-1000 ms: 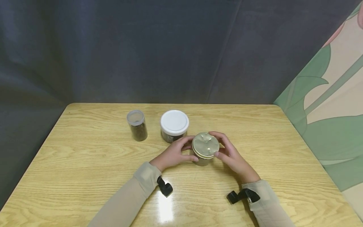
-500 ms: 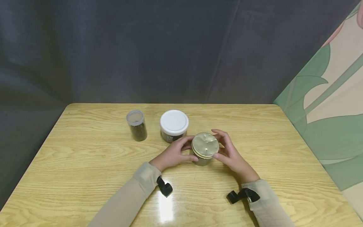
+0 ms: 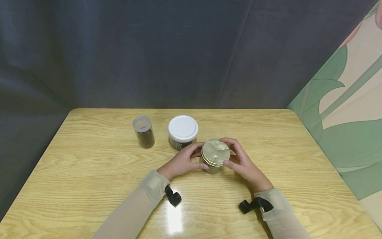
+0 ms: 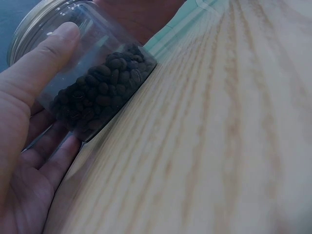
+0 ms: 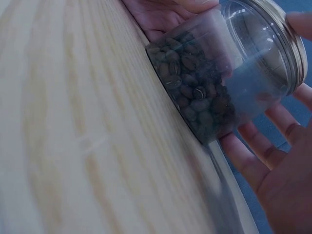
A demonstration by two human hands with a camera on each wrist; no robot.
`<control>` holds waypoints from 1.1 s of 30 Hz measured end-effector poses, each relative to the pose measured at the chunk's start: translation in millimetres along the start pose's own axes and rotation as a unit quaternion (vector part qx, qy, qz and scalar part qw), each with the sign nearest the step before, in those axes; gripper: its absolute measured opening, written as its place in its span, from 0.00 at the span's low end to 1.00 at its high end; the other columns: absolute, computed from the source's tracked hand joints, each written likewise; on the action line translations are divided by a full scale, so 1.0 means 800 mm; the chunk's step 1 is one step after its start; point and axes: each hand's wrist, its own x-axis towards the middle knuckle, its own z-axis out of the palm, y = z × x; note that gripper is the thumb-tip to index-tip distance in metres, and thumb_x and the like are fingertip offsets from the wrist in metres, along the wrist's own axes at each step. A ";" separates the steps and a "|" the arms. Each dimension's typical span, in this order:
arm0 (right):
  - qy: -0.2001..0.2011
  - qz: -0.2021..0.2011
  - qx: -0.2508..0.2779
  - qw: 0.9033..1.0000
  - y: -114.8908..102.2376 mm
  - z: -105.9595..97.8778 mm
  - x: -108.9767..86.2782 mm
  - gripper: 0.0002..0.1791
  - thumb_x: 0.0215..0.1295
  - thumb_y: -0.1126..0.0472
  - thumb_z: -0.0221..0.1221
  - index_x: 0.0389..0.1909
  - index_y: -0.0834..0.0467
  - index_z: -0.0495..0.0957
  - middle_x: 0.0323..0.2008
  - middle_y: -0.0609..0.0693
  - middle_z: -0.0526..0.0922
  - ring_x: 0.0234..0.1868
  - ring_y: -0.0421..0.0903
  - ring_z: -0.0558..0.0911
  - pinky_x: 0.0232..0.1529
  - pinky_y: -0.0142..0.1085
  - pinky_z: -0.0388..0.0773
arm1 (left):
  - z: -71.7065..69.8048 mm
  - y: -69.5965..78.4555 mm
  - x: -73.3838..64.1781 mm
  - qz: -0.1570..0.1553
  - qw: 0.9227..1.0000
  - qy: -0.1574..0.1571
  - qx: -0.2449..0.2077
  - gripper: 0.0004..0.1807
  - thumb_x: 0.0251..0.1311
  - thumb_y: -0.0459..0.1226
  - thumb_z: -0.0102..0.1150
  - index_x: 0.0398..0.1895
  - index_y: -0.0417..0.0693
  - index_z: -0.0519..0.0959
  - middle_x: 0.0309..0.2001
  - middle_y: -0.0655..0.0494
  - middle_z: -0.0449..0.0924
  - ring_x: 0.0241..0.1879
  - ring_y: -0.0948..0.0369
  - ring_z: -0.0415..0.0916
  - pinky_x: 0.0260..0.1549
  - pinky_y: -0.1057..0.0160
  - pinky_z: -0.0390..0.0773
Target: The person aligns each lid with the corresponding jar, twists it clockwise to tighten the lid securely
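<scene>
A clear jar of dark coffee beans point(image 4: 97, 95) stands upright on the table, about half full, capped by a dented gold metal lid point(image 3: 215, 151). My left hand point(image 3: 185, 161) grips the jar's body from the left, its thumb point(image 4: 51, 51) against the clear wall and the fingers round the far side. At the right, my right hand point(image 3: 243, 162) holds the lid's rim between the thumb in front and the fingers behind. In the right wrist view, the lower fingers point(image 5: 248, 163) of that hand lie along the jar's wall.
Just behind my left hand is a white-lidded tub point(image 3: 183, 128) with a dark label. Farther left stands a slim clear jar point(image 3: 145, 134) with dark contents and a pale lid. A dark curtain point(image 3: 167, 56) hangs behind the wooden table point(image 3: 89, 179), and patterned fabric point(image 3: 355, 109) is at the right.
My right hand's fingers lifted off the lid's far rim half a second ago and now touch it again. The dents on the lid have shifted since the first frame. My left hand stays put.
</scene>
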 end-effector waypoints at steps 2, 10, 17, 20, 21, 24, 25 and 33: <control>0.007 0.009 -0.003 1.000 0.000 0.000 0.000 0.37 0.65 0.75 0.61 0.72 0.61 0.58 0.65 0.53 0.67 0.63 0.47 0.69 0.58 0.35 0.77 | 0.000 0.000 0.000 0.000 1.000 0.000 0.001 0.43 0.55 0.31 0.75 0.74 0.39 0.64 0.70 0.45 0.68 0.64 0.52 0.74 0.64 0.67 0.72; 0.030 0.016 -0.015 0.999 0.004 0.001 0.000 0.39 0.59 0.76 0.66 0.68 0.64 0.57 0.60 0.53 0.68 0.59 0.47 0.72 0.53 0.37 0.77 | -0.001 0.000 0.000 0.002 1.000 -0.002 -0.003 0.43 0.55 0.30 0.74 0.73 0.39 0.64 0.70 0.45 0.68 0.64 0.52 0.74 0.64 0.66 0.73; 0.020 -0.010 0.007 1.000 0.006 0.000 0.000 0.38 0.66 0.71 0.63 0.72 0.64 0.55 0.59 0.56 0.67 0.59 0.47 0.71 0.55 0.34 0.78 | 0.000 -0.001 0.000 0.002 1.000 0.000 -0.003 0.43 0.55 0.30 0.74 0.73 0.39 0.65 0.70 0.45 0.68 0.64 0.52 0.74 0.64 0.67 0.73; 0.007 -0.028 0.028 0.999 0.007 0.000 0.000 0.36 0.71 0.71 0.56 0.76 0.64 0.53 0.59 0.58 0.67 0.60 0.47 0.71 0.56 0.34 0.78 | 0.000 0.000 0.000 0.001 1.000 -0.002 -0.004 0.43 0.55 0.30 0.74 0.73 0.39 0.64 0.70 0.44 0.67 0.65 0.51 0.74 0.64 0.66 0.73; 0.005 -0.028 0.033 0.999 0.006 0.000 -0.001 0.36 0.71 0.71 0.55 0.76 0.64 0.52 0.60 0.58 0.67 0.60 0.47 0.71 0.57 0.33 0.78 | 0.001 0.001 0.001 -0.001 1.000 -0.002 -0.004 0.43 0.55 0.30 0.74 0.73 0.39 0.64 0.70 0.44 0.67 0.65 0.51 0.74 0.64 0.66 0.73; 0.000 -0.022 0.035 0.999 0.006 -0.001 -0.001 0.36 0.70 0.74 0.53 0.77 0.63 0.53 0.64 0.57 0.67 0.62 0.46 0.70 0.59 0.33 0.77 | 0.000 0.002 0.000 -0.005 1.000 -0.003 -0.005 0.43 0.55 0.30 0.74 0.74 0.39 0.64 0.71 0.44 0.67 0.65 0.51 0.73 0.64 0.66 0.73; -0.001 -0.018 0.032 0.999 0.006 -0.001 -0.001 0.36 0.70 0.74 0.53 0.77 0.62 0.54 0.65 0.56 0.67 0.63 0.46 0.69 0.59 0.33 0.77 | 0.001 0.003 0.000 -0.006 1.000 -0.003 -0.005 0.43 0.55 0.30 0.74 0.74 0.39 0.64 0.71 0.44 0.67 0.65 0.51 0.73 0.64 0.66 0.73; -0.007 -0.013 0.034 0.999 0.005 -0.001 0.000 0.35 0.68 0.75 0.56 0.74 0.64 0.58 0.68 0.56 0.66 0.64 0.47 0.68 0.61 0.35 0.76 | 0.000 0.004 -0.001 -0.011 1.000 -0.002 -0.003 0.44 0.55 0.30 0.74 0.74 0.39 0.63 0.71 0.45 0.67 0.65 0.52 0.74 0.64 0.67 0.72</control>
